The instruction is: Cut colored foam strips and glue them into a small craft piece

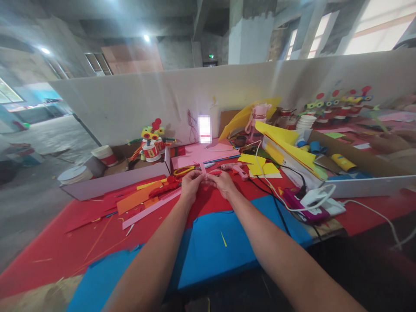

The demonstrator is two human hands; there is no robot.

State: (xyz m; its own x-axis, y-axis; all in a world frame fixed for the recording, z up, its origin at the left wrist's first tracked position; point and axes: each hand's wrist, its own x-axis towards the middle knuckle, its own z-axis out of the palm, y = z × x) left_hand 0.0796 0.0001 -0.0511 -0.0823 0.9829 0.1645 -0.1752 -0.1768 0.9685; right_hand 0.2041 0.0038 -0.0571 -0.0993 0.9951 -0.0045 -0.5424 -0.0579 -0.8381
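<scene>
My left hand (191, 184) and my right hand (223, 183) meet over the middle of the table. Both are closed, fingertips pinching a small strip of pink paper (203, 167) that stands up between them. Just beyond the fingers lie yellow-handled scissors (185, 170) and a pink glue gun (239, 170). Beside my left hand are red-handled scissors (167, 185) and a long pink paper strip (151, 209). Behind, pink paper sheets (211, 152) lie flat.
A paper-cup robot figure (151, 145) stands by a low white box (113, 182) at left. At right are a big box (367, 187) of paper rolls, a purple power strip (300, 203) with trailing cables, and a pink bottle (259, 115). Blue cloth (221, 255) covers the front edge.
</scene>
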